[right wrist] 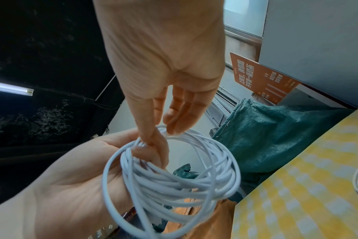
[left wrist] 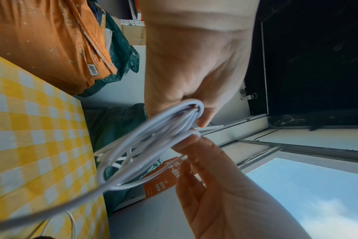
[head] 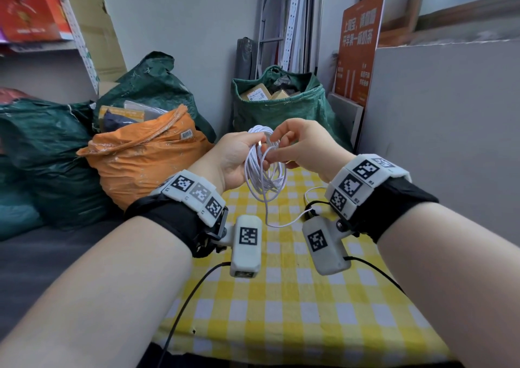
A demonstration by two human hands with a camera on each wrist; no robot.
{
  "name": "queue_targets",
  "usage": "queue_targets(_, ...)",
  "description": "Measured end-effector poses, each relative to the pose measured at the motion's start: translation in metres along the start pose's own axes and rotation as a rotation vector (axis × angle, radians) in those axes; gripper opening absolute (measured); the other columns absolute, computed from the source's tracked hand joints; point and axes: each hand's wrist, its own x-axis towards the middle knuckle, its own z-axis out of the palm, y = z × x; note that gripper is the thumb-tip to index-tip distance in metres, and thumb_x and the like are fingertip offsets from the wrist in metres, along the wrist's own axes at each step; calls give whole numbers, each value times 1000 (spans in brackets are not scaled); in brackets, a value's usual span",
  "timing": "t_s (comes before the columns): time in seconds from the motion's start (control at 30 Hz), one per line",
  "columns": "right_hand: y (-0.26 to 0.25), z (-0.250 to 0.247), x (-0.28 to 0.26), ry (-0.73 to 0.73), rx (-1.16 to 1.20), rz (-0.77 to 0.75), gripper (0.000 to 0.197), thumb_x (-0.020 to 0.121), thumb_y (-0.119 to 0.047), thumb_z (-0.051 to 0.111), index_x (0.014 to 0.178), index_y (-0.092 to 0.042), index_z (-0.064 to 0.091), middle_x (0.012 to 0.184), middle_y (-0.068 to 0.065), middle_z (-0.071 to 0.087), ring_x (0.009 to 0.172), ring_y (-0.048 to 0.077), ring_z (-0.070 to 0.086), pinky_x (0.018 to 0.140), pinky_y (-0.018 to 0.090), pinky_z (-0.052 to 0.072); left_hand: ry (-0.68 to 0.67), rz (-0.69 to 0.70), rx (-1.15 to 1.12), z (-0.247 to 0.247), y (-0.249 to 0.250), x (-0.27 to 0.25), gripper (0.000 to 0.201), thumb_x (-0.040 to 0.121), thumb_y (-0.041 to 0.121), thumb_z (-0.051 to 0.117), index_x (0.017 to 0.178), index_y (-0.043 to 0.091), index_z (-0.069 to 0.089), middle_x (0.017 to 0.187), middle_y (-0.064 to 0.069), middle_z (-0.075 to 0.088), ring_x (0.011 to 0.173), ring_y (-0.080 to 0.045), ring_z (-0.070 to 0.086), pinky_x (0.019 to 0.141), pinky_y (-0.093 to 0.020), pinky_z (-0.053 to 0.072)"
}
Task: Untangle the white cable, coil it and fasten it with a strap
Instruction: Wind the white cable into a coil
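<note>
The white cable [head: 250, 170] is wound into a loose coil of several loops, held upright above the yellow-checked table [head: 281, 297]. My left hand [head: 253, 142] grips the coil's upper left side, fingers curled round the bundle [left wrist: 133, 145]. My right hand [head: 274, 149] pinches strands at the top of the coil [right wrist: 174, 182] between thumb and forefinger, its other fingers [right wrist: 180, 119] hanging relaxed. A loose tail [head: 284, 225] drops from the coil to the cloth and runs right under my right wrist. I see no strap that I can identify.
An orange sack [head: 146, 156] and green sacks [head: 281, 106] stand just beyond the table's far edge. A grey panel [head: 439, 108] walls the right side. A small black item [head: 313, 209] lies on the cloth under my right wrist; what it is I cannot tell.
</note>
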Motion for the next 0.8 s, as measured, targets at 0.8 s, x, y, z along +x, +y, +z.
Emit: queue_targets(0.8,21,-20,17,314,-220,1,24,71,-9,72,59,-19,54,59,0,59,70,25,65,77,43,57,-271,-223,128,1,0,-11,29,98,38,41,82,15,48,42,10,34,29,-4,29,43,-17,35)
